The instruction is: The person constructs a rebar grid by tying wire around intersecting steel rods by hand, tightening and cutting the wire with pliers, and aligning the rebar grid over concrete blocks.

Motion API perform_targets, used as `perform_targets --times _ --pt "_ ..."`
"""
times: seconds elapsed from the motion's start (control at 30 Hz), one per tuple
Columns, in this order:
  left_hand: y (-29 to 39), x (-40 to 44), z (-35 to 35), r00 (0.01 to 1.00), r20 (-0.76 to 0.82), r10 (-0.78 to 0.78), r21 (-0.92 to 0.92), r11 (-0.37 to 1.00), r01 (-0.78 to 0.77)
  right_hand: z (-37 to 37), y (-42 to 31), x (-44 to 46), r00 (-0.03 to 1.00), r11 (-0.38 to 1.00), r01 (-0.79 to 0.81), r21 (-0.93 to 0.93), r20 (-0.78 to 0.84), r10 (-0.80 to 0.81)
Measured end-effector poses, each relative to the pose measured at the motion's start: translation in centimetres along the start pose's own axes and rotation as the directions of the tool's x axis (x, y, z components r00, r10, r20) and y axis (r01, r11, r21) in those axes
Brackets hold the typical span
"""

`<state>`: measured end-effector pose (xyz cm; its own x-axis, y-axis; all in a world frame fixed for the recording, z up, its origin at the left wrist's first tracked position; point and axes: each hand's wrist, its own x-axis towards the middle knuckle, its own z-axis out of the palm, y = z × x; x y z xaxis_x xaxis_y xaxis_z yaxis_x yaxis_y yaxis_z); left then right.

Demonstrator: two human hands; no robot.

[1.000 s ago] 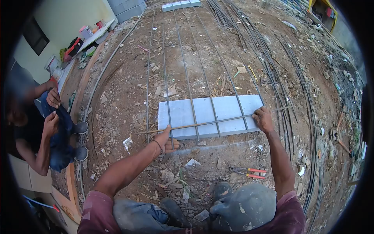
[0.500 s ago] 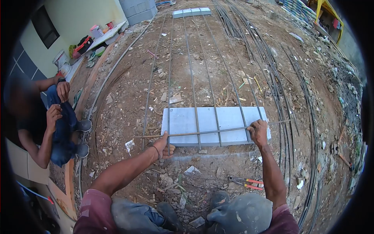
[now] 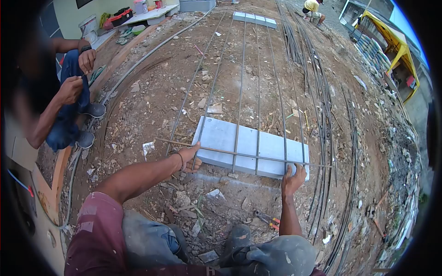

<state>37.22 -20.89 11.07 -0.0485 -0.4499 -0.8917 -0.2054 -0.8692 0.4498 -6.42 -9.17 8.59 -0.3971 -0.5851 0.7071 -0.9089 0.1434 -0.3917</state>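
Observation:
A pale rectangular block [image 3: 225, 133] lies on the dirt, with several long rods running away from me across it. A thin crossbar [image 3: 267, 158] lies over the rods, near the block's front edge. My left hand [image 3: 188, 157] is closed round the crossbar and a long rod at the block's left end, thumb on top. At the right end my right hand [image 3: 294, 177] has its fingers on the crossbar beside a long rod. Farther off, a second pale block [image 3: 254, 20] lies under the rods' far part.
A co-worker [image 3: 60, 92] crouches at the left, hands together. Pliers [image 3: 268, 221] lie near my knee. Bundles of loose rods [image 3: 324, 115] stretch along the right. A hose [image 3: 161, 43] curves at the left. Another person [image 3: 314, 11] squats far off, near a yellow canopy [image 3: 396, 41].
The view has turned, bringing the yellow canopy and a distant person in. My right hand has shifted left along the crossbar and its fingers are more extended. My left hand stays at the left end.

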Motion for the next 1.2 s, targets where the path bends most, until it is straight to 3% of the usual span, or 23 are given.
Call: perform_targets --times 0.07,0.1,0.13,0.2,0.23,0.37,0.43,0.47,0.8,0.9,0.97,1.2 --pt "0.1 -0.5 0.2 1.000 0.000 0.017 -0.002 1.000 -0.017 -0.4 -2.7 -2.4 0.986 0.995 -0.062 0.084 0.158 0.048" --pt "0.1 -0.6 0.3 0.999 -0.001 0.037 -0.008 0.999 -0.037 -0.5 -4.5 -3.3 0.964 0.964 -0.165 0.206 0.239 0.114" --pt "0.4 -0.4 0.4 0.998 0.008 0.062 -0.013 0.998 -0.062 0.1 -5.7 -4.1 0.969 0.954 -0.132 0.267 0.236 0.068" --pt "-0.8 0.4 0.2 0.999 0.011 0.036 -0.005 0.999 -0.036 -0.6 -9.5 -4.9 0.927 0.904 -0.267 0.333 0.346 0.146" --pt "-0.4 0.6 0.2 0.999 0.004 0.044 0.005 0.999 -0.044 -0.6 -10.9 -5.2 0.941 0.913 -0.192 0.360 0.332 0.067" --pt "0.1 0.4 0.1 0.999 0.004 0.036 0.053 0.998 -0.036 0.6 -14.6 -6.6 0.868 0.916 -0.217 0.336 0.495 0.024" --pt "-0.1 0.0 0.3 0.999 -0.006 0.042 0.056 0.998 -0.042 0.9 -15.9 -6.4 0.716 0.948 -0.254 0.195 0.696 0.049" --pt "0.0 -0.3 0.4 0.999 -0.016 0.047 0.053 0.998 -0.046 1.2 -16.2 -6.4 0.690 0.956 -0.236 0.174 0.723 0.038" --pt "0.2 -0.7 0.8 0.998 -0.025 0.057 0.034 0.998 -0.056 3.6 -17.8 -7.2 0.691 0.909 -0.361 0.207 0.715 0.112" --pt "0.2 -0.4 0.8 0.998 -0.025 0.054 0.018 0.998 -0.054 3.6 -17.3 -6.8 0.634 0.902 -0.377 0.212 0.768 0.084" --pt "0.1 -0.5 0.7 0.999 -0.015 0.044 0.021 0.999 -0.044 3.7 -17.1 -7.1 0.515 0.752 -0.615 0.236 0.843 0.157" --pt "0.0 0.1 0.1 0.998 0.027 0.050 0.019 0.999 -0.050 3.5 -17.4 -7.3 0.395 0.597 -0.774 0.208 0.897 0.199"
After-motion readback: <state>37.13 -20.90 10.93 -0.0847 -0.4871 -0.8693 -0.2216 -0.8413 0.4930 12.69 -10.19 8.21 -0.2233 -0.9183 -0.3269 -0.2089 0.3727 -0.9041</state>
